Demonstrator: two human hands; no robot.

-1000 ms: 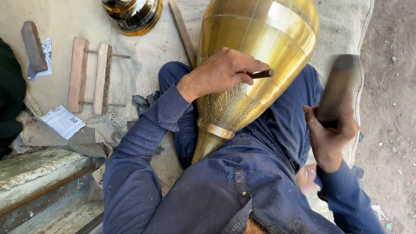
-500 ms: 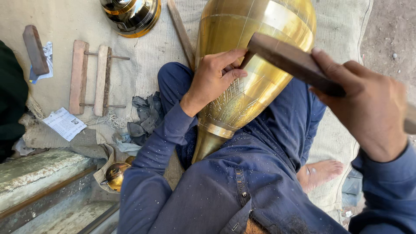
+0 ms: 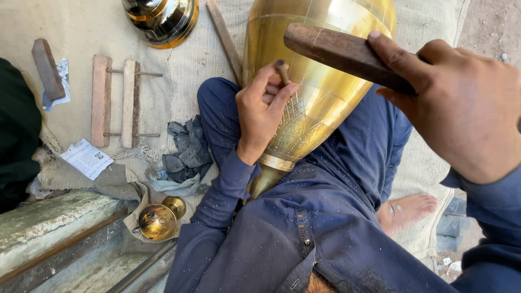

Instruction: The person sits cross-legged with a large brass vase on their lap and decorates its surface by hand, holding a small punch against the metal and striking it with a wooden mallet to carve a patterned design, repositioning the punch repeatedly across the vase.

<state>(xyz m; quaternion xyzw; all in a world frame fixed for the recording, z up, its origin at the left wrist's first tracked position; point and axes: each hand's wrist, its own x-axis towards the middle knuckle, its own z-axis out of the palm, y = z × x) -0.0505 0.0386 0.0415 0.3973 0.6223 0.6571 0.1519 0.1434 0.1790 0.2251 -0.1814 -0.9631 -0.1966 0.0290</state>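
Observation:
A large brass vessel lies across my lap, its narrow neck toward me and engraved lines on its side. My left hand is closed around a thin metal chisel whose tip presses on the engraved brass. My right hand grips a dark wooden mallet, raised close to the camera above the chisel's top. I sit cross-legged in blue clothes, one bare foot showing at the right.
On the burlap mat lie a wooden frame, a wooden block, a long stick, grey rags, a paper slip, a small brass cup and a polished brass pot. A stone ledge runs at lower left.
My right hand swung the mallet up from the right side to above the chisel. My left hand shifted the chisel lower on the brass, and the view moved closer.

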